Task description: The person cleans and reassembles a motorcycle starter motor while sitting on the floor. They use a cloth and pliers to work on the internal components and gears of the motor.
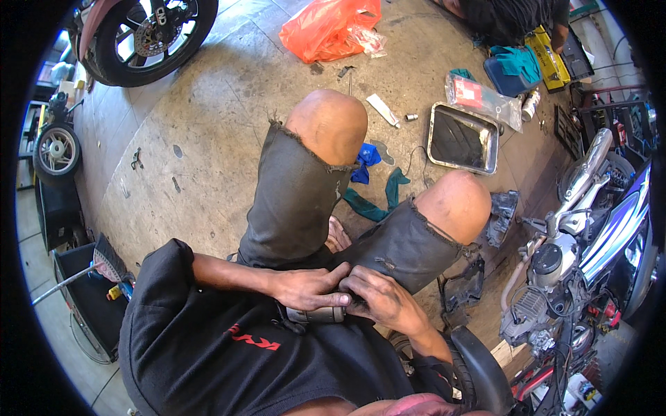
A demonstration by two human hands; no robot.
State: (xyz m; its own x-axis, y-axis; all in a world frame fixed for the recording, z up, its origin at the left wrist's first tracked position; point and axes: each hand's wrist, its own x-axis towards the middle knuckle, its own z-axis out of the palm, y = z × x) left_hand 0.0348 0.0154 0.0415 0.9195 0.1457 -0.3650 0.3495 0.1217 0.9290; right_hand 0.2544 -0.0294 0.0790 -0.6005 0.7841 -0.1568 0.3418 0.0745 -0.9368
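Both hands are together at my lap, close against my black shirt. My left hand (313, 288) lies over a dark grey cylindrical part (313, 316), its fingers bent around the top. A short black cord or strap hangs at the part's left end. At the other end my right hand (380, 297) is closed, fingers curled inward and touching the left fingertips. Something dark shows between the right fingers, but the hand hides most of it. What kind of part the cylinder is, I cannot make out.
Ahead on the floor lie a metal tray (463, 139) with dark liquid, a white tube (383, 110), a teal cloth (378, 206) and an orange plastic bag (326, 31). A partly dismantled motorcycle (555, 270) stands at right. Another person (513, 19) works at far right.
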